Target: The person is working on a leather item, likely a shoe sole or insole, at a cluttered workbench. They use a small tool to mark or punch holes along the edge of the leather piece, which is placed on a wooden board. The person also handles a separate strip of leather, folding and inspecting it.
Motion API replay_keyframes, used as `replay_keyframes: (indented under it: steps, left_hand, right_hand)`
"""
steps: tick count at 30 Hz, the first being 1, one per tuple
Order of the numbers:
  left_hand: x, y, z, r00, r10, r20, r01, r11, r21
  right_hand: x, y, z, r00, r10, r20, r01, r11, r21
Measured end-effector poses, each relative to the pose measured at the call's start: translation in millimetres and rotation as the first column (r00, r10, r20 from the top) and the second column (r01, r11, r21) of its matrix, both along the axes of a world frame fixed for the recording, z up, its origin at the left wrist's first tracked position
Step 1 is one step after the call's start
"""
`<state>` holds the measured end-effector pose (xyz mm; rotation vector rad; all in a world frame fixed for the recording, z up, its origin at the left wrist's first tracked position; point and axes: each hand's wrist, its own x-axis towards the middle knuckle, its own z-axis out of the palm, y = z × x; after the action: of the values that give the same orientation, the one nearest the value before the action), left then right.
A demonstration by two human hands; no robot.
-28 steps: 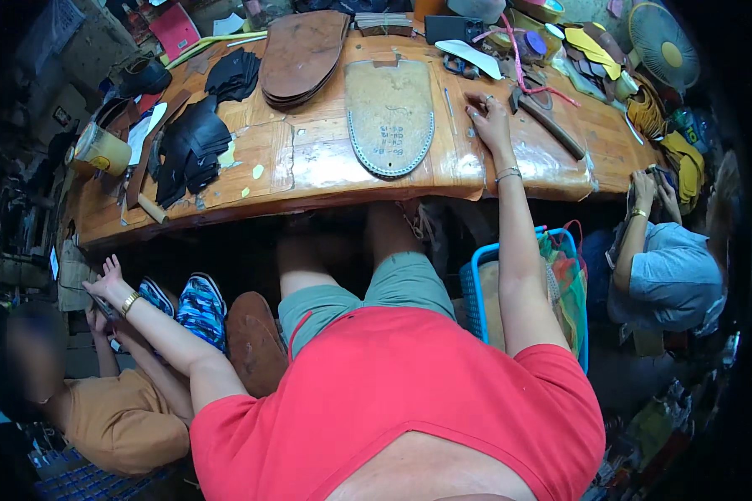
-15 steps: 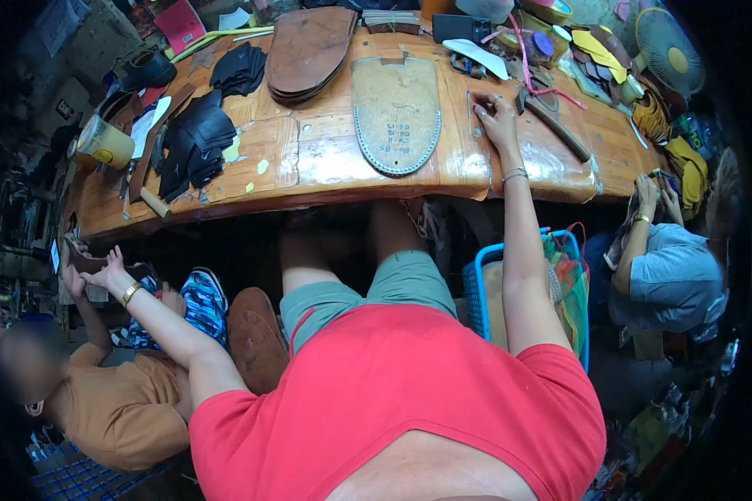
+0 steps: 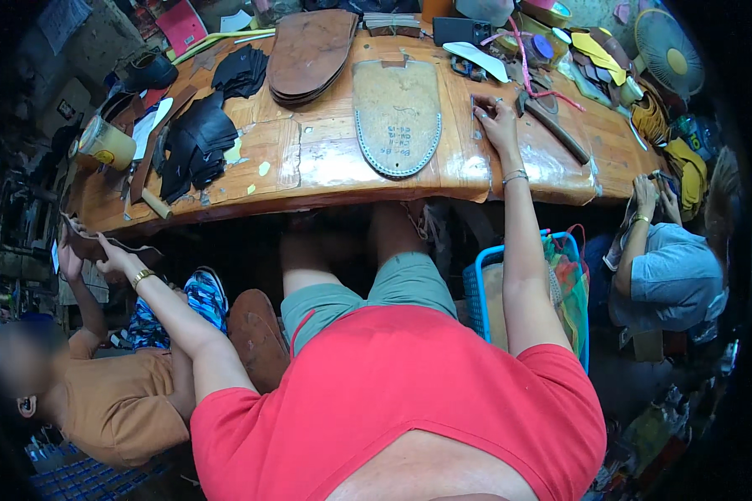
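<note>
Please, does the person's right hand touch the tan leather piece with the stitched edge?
Apart. The head view shows a strip of wooden table between the right hand and the tan leather piece.

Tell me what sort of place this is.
Likely a leather workshop: stacked brown leather-like pieces, a tan panel with edge stitching, and a hammer lie on the wooden table.
</note>
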<state>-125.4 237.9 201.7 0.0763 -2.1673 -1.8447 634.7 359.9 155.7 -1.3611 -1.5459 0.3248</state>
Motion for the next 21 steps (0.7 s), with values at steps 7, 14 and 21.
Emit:
replay_keyframes:
  steps: [7,14,21]
  left_hand:
    - [117,1,61,0.624,-0.661,-0.416,0.781,0.53,0.33]
    - [311,4,88,-0.062,-0.964,-0.259,0.857,-0.184,0.481]
    - [415,13,71,-0.452,-0.839,-0.301,0.665,-0.542,0.514]
  right_hand:
    - [3,4,-4,0.999,0.016,-0.033,-0.014,0.998,0.058]
    - [-32,-31,35,0.984,-0.041,-0.172,0.092,0.948,0.303]
    - [-136,-116,108,0.669,0.529,-0.521,-0.526,0.833,0.17]
